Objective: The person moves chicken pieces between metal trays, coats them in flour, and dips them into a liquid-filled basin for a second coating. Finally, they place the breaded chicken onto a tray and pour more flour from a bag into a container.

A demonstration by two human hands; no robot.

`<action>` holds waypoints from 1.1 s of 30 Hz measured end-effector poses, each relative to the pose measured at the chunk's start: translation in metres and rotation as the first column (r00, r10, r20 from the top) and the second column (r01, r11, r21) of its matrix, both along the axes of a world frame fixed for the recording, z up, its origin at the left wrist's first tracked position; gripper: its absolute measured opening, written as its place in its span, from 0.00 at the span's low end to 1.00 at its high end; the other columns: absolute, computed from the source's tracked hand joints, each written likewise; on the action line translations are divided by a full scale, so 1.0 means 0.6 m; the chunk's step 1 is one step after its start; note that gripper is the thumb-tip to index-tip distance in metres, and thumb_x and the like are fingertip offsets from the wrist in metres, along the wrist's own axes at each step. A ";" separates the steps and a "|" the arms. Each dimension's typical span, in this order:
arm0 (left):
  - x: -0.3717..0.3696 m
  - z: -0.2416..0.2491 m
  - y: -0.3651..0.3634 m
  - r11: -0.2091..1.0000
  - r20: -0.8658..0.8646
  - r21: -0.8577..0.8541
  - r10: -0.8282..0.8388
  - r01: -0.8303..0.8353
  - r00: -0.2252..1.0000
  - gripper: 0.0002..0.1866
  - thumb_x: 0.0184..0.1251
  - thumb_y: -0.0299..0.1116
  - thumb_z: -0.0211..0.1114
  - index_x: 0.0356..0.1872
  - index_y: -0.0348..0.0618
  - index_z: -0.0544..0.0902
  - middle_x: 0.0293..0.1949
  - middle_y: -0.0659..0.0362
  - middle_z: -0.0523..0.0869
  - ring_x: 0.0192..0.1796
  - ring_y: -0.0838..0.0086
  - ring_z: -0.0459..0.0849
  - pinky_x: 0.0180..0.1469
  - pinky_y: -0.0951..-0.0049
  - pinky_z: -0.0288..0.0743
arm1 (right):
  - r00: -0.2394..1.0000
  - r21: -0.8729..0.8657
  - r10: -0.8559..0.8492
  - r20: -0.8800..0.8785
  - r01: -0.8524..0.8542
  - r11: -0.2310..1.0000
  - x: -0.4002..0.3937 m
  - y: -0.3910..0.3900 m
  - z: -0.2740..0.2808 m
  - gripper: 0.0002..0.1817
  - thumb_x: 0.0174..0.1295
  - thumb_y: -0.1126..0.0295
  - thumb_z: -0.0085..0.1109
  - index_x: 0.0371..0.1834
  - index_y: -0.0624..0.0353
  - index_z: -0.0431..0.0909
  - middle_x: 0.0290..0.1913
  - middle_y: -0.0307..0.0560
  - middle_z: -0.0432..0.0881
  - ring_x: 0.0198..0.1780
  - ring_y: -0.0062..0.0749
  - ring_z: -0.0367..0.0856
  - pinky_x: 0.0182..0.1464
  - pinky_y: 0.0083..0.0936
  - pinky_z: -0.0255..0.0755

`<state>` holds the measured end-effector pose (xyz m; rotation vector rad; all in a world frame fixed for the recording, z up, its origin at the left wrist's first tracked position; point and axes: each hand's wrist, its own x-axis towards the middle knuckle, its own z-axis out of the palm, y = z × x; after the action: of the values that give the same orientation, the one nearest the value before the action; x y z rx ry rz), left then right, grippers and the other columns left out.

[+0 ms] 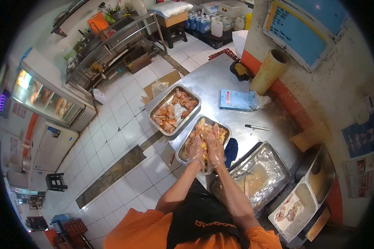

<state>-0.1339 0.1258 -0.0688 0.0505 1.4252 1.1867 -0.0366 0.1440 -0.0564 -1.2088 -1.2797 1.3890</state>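
We extend both forearms forward, the gloved left hand [196,150] and right hand [215,148] side by side. Fingers half-curled, each grips chicken pieces [204,133] lying beneath the fingertips in the nearer steel tray [182,157].

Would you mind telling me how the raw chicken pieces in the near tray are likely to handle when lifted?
The chicken pieces look wet and glossy, so they are probably slippery, more so against the thin plastic gloves on the left hand and right hand. They seem soft and uneven, likely to sag or slide off the heap in the tray.
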 end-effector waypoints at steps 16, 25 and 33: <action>0.018 0.082 -0.021 0.982 -0.520 0.166 0.007 0.093 0.854 0.32 0.81 0.57 0.51 0.67 0.36 0.77 0.61 0.49 0.83 0.57 0.61 0.84 0.58 0.67 0.78 | 0.814 0.198 -0.050 0.579 -0.081 0.977 -0.019 -0.010 0.107 0.27 0.73 0.51 0.55 0.64 0.61 0.80 0.67 0.70 0.76 0.77 0.57 0.64 0.77 0.41 0.59; 0.012 -0.060 0.007 0.952 0.078 0.101 0.283 -0.290 0.956 0.27 0.82 0.52 0.51 0.65 0.39 0.78 0.58 0.52 0.84 0.54 0.62 0.85 0.54 0.63 0.81 | 0.949 0.060 -0.032 0.313 0.014 0.998 -0.015 0.008 0.028 0.26 0.72 0.55 0.60 0.62 0.65 0.81 0.78 0.61 0.66 0.81 0.48 0.60 0.79 0.32 0.54; 0.005 -0.105 0.012 0.982 -0.020 0.013 0.187 -0.187 0.982 0.31 0.80 0.55 0.53 0.65 0.36 0.78 0.58 0.51 0.84 0.54 0.62 0.85 0.56 0.65 0.79 | 0.978 0.018 -0.028 0.204 0.025 1.000 0.000 0.017 0.003 0.26 0.73 0.52 0.60 0.60 0.64 0.82 0.76 0.61 0.61 0.75 0.43 0.63 0.72 0.30 0.61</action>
<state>-0.1308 0.1331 -0.1318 -0.0648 1.4661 1.3517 -0.0367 0.1542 -0.0547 -1.3819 -1.4066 1.2581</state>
